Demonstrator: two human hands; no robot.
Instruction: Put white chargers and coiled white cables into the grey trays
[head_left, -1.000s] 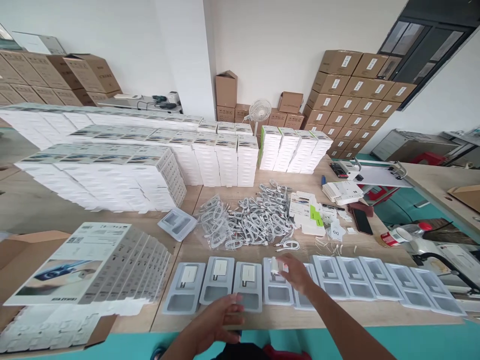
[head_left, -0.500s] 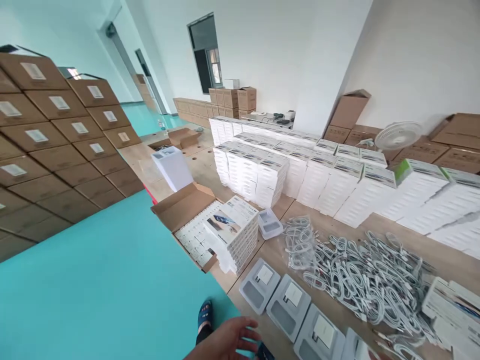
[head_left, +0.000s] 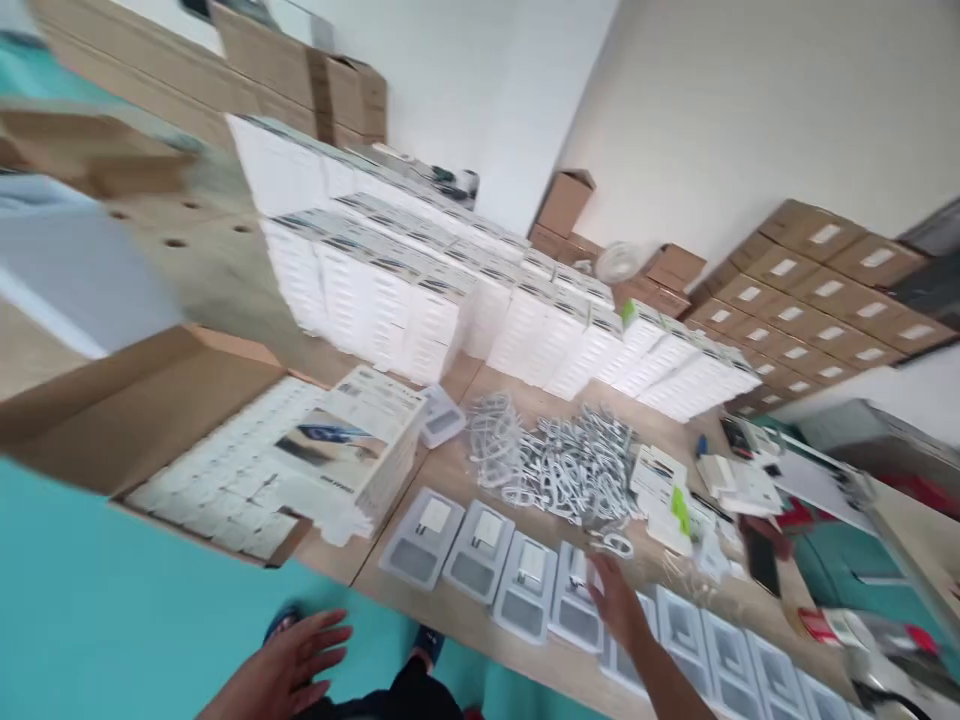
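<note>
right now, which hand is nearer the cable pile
Right: the right hand is at a tray near the cable pile; the left hand is farther, over the floor.

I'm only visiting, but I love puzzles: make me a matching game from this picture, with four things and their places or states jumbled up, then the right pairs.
Things
1. Left hand
2. Right hand
3. Grey-white cables
4. Open carton

Places or states
A. Heaped between the row of trays and the stacked white boxes
B. Filled with small white pieces
C. At the row's fourth tray from the left
D. Over the teal floor, fingers spread

Right pairs: 1-D, 2-C, 3-A, 4-B
</note>
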